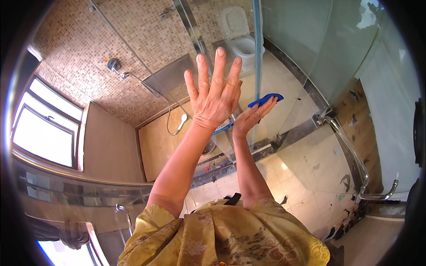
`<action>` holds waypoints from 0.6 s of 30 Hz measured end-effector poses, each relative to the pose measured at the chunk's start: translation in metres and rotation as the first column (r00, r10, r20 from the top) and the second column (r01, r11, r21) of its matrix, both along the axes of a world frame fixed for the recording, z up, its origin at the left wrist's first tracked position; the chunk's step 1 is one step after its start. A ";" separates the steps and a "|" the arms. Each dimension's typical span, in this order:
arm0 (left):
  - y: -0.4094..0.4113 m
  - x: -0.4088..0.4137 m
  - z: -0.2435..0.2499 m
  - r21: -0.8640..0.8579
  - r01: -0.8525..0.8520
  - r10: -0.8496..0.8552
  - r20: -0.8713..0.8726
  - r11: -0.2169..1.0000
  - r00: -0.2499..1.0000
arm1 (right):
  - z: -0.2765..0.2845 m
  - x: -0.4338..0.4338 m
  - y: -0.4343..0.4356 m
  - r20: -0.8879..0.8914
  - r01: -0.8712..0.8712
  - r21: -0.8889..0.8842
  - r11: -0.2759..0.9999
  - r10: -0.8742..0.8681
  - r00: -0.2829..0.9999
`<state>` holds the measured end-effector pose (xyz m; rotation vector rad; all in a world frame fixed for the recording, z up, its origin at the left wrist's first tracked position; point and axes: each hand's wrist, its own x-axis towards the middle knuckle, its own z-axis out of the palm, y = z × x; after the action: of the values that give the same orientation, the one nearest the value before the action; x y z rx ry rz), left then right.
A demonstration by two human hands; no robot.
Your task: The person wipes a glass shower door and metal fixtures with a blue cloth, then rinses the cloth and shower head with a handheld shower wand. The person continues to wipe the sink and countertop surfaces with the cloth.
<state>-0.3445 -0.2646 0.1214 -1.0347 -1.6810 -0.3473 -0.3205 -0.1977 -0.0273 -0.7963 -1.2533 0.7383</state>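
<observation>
My left hand (214,93) is raised in the middle of the view with its back towards me and its fingers spread. It holds nothing that I can see. Whether its palm touches the clear shower glass in front of it, I cannot tell. To its right, my right hand (248,121) has a folded blue cloth (265,99) between its fingers and the glass side. The bluish upright edge of a glass panel (258,56) runs just beyond that cloth. A blue and white label or card (221,129) bearing writing is partly hidden behind my left wrist.
Beyond the glass are a hand shower (182,122) on the floor, a shower valve (113,65) on mosaic tile, and a toilet (244,48). A curved chrome handle (361,163) projects at right. Dark scraps (346,181) appear at right. A window (46,129) is at left.
</observation>
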 end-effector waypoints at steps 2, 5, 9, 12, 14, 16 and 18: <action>-0.002 -0.001 0.001 -0.033 -0.005 0.005 -0.008 0.999 1.000 | -0.009 0.001 -0.005 0.048 -0.012 0.044 0.999 0.010 0.999; 0.001 -0.002 0.000 -0.035 0.024 -0.025 -0.017 0.999 1.000 | -0.042 -0.003 -0.032 0.049 -0.004 -0.010 1.000 0.004 0.999; -0.006 -0.002 0.004 -0.060 0.085 -0.086 -0.012 0.995 0.996 | -0.100 -0.041 -0.081 -0.125 0.077 -0.292 0.953 -0.118 0.985; -0.024 -0.002 0.009 -0.104 0.298 -0.288 0.103 0.949 0.952 | -0.129 -0.063 -0.098 -0.084 0.153 -0.501 0.852 -0.224 0.971; -0.041 0.013 0.013 -0.077 0.411 -0.399 0.136 0.908 0.907 | -0.154 -0.067 -0.076 -0.281 0.006 -0.559 0.829 -0.197 0.939; -0.072 0.013 0.001 0.001 0.399 -0.393 0.178 0.917 0.902 | -0.139 -0.066 -0.075 -0.377 -0.114 -0.582 0.805 -0.143 0.915; -0.119 0.008 -0.019 0.053 0.303 -0.306 0.254 0.952 0.917 | -0.052 -0.039 -0.101 -0.431 -0.242 -0.610 0.754 -0.060 0.900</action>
<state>-0.3361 -0.3834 0.1022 -1.2896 -1.7432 -0.7241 -0.3598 -0.2984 -0.0797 -1.0618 -0.6139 1.3998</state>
